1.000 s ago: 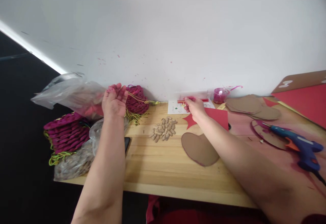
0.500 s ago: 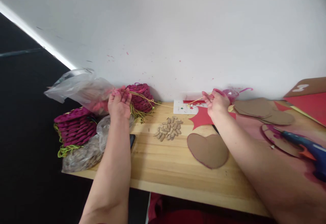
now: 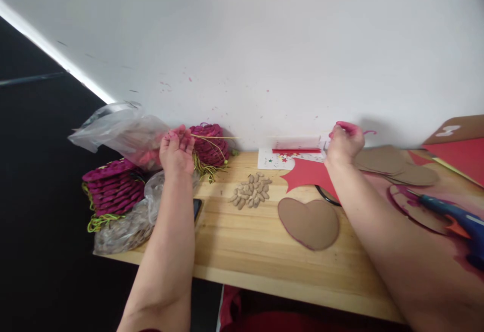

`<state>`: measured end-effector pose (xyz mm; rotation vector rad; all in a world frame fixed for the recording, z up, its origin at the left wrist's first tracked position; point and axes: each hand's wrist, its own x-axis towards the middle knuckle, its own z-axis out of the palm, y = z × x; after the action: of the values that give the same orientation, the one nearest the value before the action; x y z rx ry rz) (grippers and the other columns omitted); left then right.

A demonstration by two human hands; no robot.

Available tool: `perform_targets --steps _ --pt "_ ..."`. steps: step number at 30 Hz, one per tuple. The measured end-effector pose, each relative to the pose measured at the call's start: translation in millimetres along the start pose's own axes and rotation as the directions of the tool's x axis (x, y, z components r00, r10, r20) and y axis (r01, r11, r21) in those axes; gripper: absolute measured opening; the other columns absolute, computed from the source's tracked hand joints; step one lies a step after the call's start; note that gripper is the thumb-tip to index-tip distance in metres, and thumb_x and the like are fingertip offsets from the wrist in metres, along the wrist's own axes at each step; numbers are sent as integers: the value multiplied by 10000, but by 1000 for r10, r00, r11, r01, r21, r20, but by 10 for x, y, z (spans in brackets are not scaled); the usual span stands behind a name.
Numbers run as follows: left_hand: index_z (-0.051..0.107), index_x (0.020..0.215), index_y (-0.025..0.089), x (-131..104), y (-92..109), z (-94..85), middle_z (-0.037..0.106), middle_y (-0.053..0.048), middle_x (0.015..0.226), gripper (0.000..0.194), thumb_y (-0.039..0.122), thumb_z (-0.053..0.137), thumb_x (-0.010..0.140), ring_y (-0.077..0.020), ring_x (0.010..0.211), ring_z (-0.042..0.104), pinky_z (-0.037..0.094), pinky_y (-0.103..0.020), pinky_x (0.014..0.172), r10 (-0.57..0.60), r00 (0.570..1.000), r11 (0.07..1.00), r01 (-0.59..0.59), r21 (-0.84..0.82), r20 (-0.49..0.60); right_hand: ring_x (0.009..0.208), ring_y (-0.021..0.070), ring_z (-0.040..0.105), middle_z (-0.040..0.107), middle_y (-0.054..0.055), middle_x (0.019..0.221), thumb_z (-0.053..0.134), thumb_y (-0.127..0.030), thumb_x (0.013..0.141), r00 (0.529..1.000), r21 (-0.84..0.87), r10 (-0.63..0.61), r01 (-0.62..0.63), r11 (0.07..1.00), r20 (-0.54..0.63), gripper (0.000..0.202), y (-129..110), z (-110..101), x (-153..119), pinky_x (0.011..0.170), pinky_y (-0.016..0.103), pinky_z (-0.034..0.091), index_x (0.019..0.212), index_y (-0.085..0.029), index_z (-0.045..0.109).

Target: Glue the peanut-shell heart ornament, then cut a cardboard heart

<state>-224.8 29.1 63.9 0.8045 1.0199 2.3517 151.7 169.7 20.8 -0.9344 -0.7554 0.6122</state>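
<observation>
A thin yellow cord (image 3: 219, 136) stretches nearly level from hand to hand, its middle faint against the wall. My left hand (image 3: 177, 149), palm up with the fingers curled, grips its left end; the fingertips are stained pink. At the other end, my right hand (image 3: 345, 143) is closed, the cord running into its pinched fingers. Behind my left hand stands a magenta knobbly bundle (image 3: 212, 145) with yellow-green cords (image 3: 206, 167) hanging loose. A second magenta bundle (image 3: 113, 186) lies to the left. Peanuts (image 3: 251, 191) in their shells are piled between my forearms.
Plastic bags (image 3: 121, 125) crowd the left. A brown cardboard heart (image 3: 310, 223), jagged red paper (image 3: 308, 175) and white card with small stars (image 3: 264, 159) lie right of the peanuts. Farther right are cardboard pieces (image 3: 381, 159) and a blue glue gun (image 3: 449, 212). The wall closes the back.
My right hand has moved right and slightly up, its fingers closing in. The cord, slack and sagging before, is now drawn straight. My left hand has hardly moved.
</observation>
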Motion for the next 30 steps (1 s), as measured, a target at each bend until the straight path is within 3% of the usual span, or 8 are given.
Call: perform_targets --steps 3,5,9,13,19,24,30 --pt "611 872 237 -13 -3 29 752 -33 1096 160 385 667 899 -130 926 723 571 -264 808 -11 1000 1000 12 16 -24 583 153 526 470 -52 617 547 -99 785 991 16 -38 40 999 -129 166 -109 0 34 622 298 454 792 -263 528" --pt "612 862 233 -34 -7 61 757 -37 1077 156 371 679 893 -130 928 725 570 -251 805 -27 999 1000 27 12 -30 565 143 518 477 -54 599 549 -87 775 991 32 -69 73 997 -116 165 -179 28 -15 606 287 450 779 -252 541" --pt "616 856 233 -80 -6 119 762 -30 1051 172 376 711 869 -136 929 729 574 -256 801 -36 999 999 36 8 12 561 120 538 535 -58 600 591 -112 761 995 43 -101 100 994 12 109 -261 127 -249 581 250 461 788 -217 578" --pt "613 842 225 -134 10 156 765 -33 1037 196 378 736 847 -143 926 734 580 -271 812 -39 998 999 39 -2 52 529 95 534 544 -72 566 607 -110 752 983 16 -17 15 1000 183 98 -279 206 -496 550 210 442 786 -202 612" --pt "612 832 219 -267 58 230 766 -41 1050 254 417 769 813 -161 964 739 579 -282 827 -45 988 999 42 27 145 587 94 609 621 -51 627 647 -111 755 904 -31 173 -175 984 390 81 -342 228 -658 598 208 481 799 -179 653" --pt "614 822 215 -406 130 307 768 -33 1031 272 412 798 787 -165 948 745 576 -283 828 -75 980 997 71 30 184 629 98 644 653 -25 642 634 -108 796 899 -81 200 -183 980 390 69 -507 247 -688 565 186 462 817 -159 675" --pt "657 814 205 -570 236 364 768 -26 1009 252 381 827 751 -160 928 738 576 -263 796 -141 967 990 138 32 211 734 99 685 722 -5 845 581 -103 834 970 96 -8 -16 995 244 168 -604 254 -677 549 169 447 946 -201 657"
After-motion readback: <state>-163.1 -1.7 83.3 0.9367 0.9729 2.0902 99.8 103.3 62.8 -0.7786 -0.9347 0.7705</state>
